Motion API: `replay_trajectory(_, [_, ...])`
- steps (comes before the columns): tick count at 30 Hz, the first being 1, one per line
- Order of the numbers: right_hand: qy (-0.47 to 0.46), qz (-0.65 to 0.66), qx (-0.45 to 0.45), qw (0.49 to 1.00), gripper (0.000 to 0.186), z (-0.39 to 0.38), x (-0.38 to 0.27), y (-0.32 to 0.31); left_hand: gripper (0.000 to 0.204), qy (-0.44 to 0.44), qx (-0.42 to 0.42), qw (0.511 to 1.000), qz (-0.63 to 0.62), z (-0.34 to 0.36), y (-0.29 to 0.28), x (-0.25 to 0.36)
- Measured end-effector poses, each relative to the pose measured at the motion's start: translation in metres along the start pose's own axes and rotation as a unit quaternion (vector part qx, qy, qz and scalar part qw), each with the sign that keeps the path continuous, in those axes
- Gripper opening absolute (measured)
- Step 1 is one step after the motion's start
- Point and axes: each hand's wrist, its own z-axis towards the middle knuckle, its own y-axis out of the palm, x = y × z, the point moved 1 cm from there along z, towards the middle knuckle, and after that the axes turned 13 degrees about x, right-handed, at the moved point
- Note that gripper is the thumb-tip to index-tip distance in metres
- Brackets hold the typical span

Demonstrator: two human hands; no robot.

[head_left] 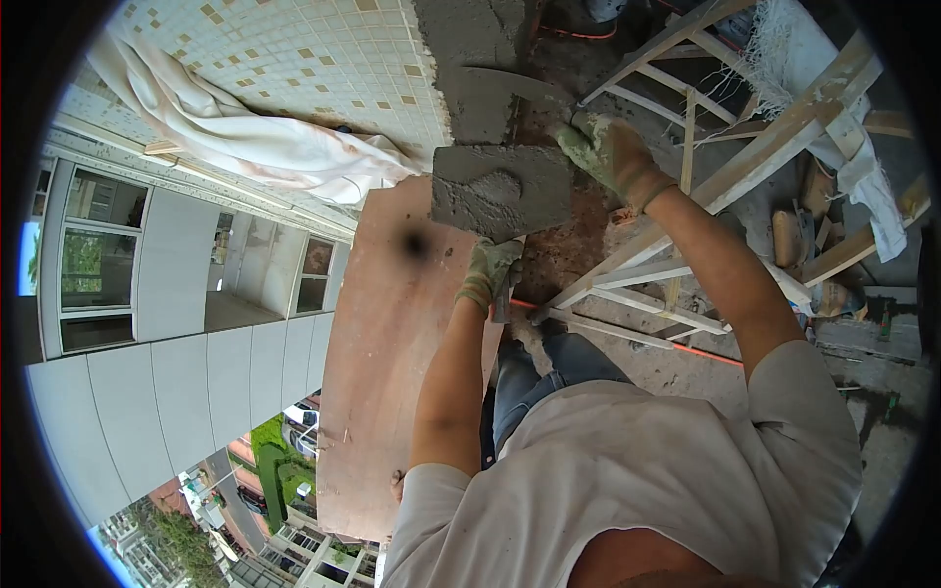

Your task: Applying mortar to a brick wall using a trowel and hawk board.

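My left hand [490, 270], in a pale green glove, is closed round the handle of a plasterer's hawk [551, 204]. Grey wet mortar [487, 188] lies on the hawk with a raised lump in its middle. Just beyond it, my gloved right hand [610, 155] is closed on a trowel [520, 86]; the fingers hide its handle. The mortar-smeared trowel blade points left and lies against a strip of fresh grey mortar [470, 34] along the wall edge. Whether the blade presses into that mortar, I cannot tell.
A mosaic-tiled wall [294, 59] with a draped white cloth [245, 122] is at the left. A brown board [402, 343] stands beside my left arm, with a drop to the street beyond. Wooden trestle frames [725, 176] and a torn white sack [799, 49] crowd the right.
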Motion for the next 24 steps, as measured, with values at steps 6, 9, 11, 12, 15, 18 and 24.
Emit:
replay_trajectory(6, [0.07,0.222,-0.055,0.971,0.034,-0.101,0.058,0.011,0.016,0.031,-0.006,0.999,0.017,-0.036,-0.016,0.016])
replay_trajectory(9, [-0.129,-0.154,-0.241,0.95,0.033,-0.115,-0.003,-0.007,0.016,0.032,-0.002,0.999,0.012,-0.061,-0.036,0.02])
replay_trajectory(11, [-0.104,-0.157,-0.212,0.959,0.033,-0.124,0.001,0.001,0.016,0.054,0.006,0.993,0.104,-0.069,-0.04,0.003])
replay_trajectory(12, [-0.084,-0.16,-0.187,0.966,0.033,-0.128,0.004,0.006,0.017,0.076,0.018,0.979,0.19,-0.071,-0.044,-0.009])
replay_trajectory(15, [0.012,0.195,0.017,0.981,0.026,-0.146,-0.014,0.02,0.025,0.451,0.038,0.773,0.444,-0.063,-0.081,-0.075])
replay_trajectory(18, [0.168,0.216,-0.1,0.957,0.023,-0.156,-0.034,0.022,0.024,0.023,-0.042,0.979,0.198,-0.054,-0.065,-0.075])
replay_trajectory(24, [0.027,-0.058,-0.181,0.981,0.027,-0.151,-0.018,0.0,0.017,0.009,-0.033,0.99,0.133,-0.044,-0.073,-0.014])
